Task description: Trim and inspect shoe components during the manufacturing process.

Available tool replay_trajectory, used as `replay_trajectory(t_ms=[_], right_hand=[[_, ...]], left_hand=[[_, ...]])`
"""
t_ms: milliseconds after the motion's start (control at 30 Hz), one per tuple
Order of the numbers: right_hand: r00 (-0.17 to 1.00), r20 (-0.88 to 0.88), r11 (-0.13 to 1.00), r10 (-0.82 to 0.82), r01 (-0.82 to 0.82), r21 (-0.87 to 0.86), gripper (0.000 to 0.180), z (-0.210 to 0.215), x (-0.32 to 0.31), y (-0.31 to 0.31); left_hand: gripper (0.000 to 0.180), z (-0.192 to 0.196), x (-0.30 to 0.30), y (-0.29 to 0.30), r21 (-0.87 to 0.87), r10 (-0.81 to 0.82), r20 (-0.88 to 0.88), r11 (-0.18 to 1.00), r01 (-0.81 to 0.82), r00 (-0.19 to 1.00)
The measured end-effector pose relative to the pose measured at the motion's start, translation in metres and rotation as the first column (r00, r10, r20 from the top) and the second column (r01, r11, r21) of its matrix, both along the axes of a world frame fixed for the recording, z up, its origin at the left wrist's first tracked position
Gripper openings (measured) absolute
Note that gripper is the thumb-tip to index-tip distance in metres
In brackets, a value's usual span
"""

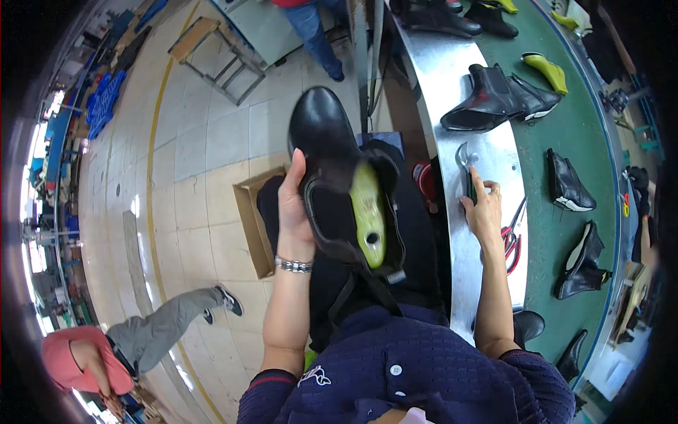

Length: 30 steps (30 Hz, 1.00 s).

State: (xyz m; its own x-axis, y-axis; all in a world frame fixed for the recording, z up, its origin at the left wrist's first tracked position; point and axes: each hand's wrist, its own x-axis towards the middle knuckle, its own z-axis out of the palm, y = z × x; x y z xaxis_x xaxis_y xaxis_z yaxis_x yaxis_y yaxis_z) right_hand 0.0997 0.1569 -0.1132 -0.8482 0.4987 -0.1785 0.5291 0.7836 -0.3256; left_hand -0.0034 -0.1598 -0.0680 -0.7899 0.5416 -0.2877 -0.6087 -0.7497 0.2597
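Note:
My left hand [295,208] grips the side of a black leather boot [321,131], its toe pointing away from me over my lap. The boot's shaft is spread apart, and a yellow-green shoe last [367,212] with a dark hole shows inside it. On the metal strip of the bench to the right lies a metal hand tool [462,155] with a curved, hooked head and a dark handle. Around that handle are the thumb and fingers of my right hand [484,215]; part of the tool is hidden under them. Red-handled scissors [513,249] lie beside my right wrist.
Several black boots, one pair [487,99] among them, stand or lie along the green bench [537,212], with a loose yellow-green last [547,71]. A cardboard box [251,219] sits left of my legs. One person [92,360] is at lower left, another [311,32] at the top.

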Motion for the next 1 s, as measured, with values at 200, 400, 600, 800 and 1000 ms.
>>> replay_trajectory(t_ms=[200, 400, 600, 800, 1000], right_hand=[[0.935, -0.269, 0.969, 0.232, -0.247, -0.024, 0.055, 0.018, -0.018, -0.022], [0.746, -0.552, 0.627, 0.372, -0.640, -0.444, 0.038, 0.077, -0.032, -0.089], [0.644, -0.702, 0.255, 0.305, -0.765, -0.591, 0.048, 0.075, -0.048, -0.123], [0.895, -0.409, -0.182, 0.176, -0.379, -0.907, 0.082, 0.056, -0.052, -0.177], [0.941, 0.306, -0.131, 0.147, 0.325, -0.936, 0.075, 0.007, -0.050, -0.189]], left_hand=[[0.080, -0.031, 0.039, 0.007, 0.222, 0.065, 0.201, 0.969, -0.110, 0.977], [0.078, -0.025, 0.070, 0.001, 0.260, 0.047, 0.191, 0.961, -0.096, 0.980], [0.078, -0.025, 0.094, 0.000, 0.267, 0.024, 0.221, 0.960, -0.084, 0.975], [0.079, -0.007, 0.141, 0.003, 0.168, -0.030, 0.239, 0.986, -0.010, 0.970], [0.095, -0.013, 0.174, -0.039, 0.082, -0.444, 0.244, 0.895, 0.438, 0.862]])
